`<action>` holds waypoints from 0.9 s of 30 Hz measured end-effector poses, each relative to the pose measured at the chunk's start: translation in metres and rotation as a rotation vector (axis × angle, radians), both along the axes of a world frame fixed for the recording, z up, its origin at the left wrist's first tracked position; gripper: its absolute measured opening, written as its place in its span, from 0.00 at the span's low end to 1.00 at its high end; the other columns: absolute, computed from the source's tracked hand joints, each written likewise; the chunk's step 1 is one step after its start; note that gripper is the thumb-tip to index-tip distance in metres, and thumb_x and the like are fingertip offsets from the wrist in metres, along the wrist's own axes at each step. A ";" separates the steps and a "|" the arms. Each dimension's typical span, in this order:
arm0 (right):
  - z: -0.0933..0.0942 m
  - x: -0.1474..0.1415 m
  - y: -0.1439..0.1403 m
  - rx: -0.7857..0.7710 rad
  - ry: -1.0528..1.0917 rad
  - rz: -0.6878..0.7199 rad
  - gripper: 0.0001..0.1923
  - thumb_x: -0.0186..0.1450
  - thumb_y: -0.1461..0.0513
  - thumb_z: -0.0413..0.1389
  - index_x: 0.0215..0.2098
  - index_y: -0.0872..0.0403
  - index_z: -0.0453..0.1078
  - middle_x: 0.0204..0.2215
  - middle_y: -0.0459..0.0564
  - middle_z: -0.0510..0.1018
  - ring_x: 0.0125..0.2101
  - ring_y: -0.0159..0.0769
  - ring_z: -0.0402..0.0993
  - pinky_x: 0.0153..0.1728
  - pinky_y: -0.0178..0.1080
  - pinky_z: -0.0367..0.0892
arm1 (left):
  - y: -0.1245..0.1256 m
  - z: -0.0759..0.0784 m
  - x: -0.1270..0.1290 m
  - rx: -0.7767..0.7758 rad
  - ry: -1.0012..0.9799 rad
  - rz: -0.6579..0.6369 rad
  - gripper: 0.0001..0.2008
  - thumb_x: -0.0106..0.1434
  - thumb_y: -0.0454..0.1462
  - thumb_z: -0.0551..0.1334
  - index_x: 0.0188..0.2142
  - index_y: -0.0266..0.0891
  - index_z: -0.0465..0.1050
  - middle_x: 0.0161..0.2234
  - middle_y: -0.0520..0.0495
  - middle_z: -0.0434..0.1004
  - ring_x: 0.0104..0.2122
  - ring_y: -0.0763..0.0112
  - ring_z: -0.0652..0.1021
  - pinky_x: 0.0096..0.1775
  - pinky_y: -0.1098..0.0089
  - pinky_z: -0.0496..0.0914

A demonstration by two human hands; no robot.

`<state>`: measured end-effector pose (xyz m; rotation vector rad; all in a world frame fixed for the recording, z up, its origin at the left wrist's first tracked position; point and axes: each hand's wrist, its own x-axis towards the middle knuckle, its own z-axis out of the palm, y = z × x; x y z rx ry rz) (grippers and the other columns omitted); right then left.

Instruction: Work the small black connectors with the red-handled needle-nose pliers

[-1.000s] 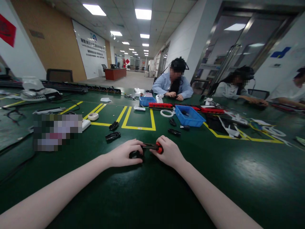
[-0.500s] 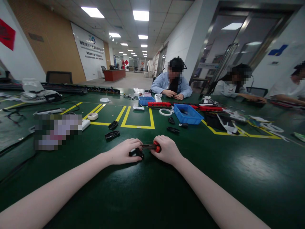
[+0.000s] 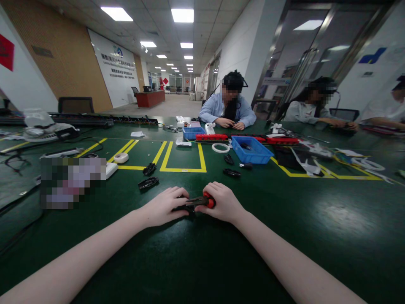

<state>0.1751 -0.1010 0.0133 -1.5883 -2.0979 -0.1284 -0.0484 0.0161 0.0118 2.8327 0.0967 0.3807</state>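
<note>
My left hand (image 3: 164,205) presses down on a small black part (image 3: 186,208) that lies on the green table (image 3: 196,261); most of the part is hidden under my fingers. My right hand (image 3: 221,202) is closed around a tool with a red and black handle (image 3: 204,200). The tool's dark tip points left and meets the black part between my two hands.
Loose black parts (image 3: 148,183) lie ahead at the left and right of yellow tape lines (image 3: 183,170). A blue bin (image 3: 251,151), a white tape roll (image 3: 220,147) and red strips (image 3: 211,137) sit farther back. Three people work at the far side. Cables lie at the left.
My hands stay together on the part and the tool. The tool's handle has tilted slightly, and my left fingers now cover more of the black part. The view has shifted a little.
</note>
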 end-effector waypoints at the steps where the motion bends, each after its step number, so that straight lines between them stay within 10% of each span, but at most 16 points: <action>1: 0.000 0.001 0.000 -0.002 0.010 0.011 0.22 0.60 0.44 0.62 0.32 0.52 0.64 0.30 0.48 0.72 0.31 0.37 0.66 0.33 0.39 0.61 | 0.000 -0.001 0.000 0.008 0.003 0.003 0.11 0.69 0.38 0.62 0.50 0.43 0.73 0.49 0.45 0.72 0.46 0.61 0.74 0.46 0.62 0.70; 27: 0.007 0.055 -0.002 0.052 0.006 0.006 0.31 0.71 0.41 0.36 0.37 0.55 0.67 0.30 0.53 0.76 0.30 0.39 0.71 0.33 0.40 0.63 | -0.015 0.000 0.049 0.276 -0.122 -0.113 0.08 0.72 0.39 0.57 0.47 0.39 0.69 0.40 0.47 0.78 0.37 0.64 0.78 0.35 0.66 0.68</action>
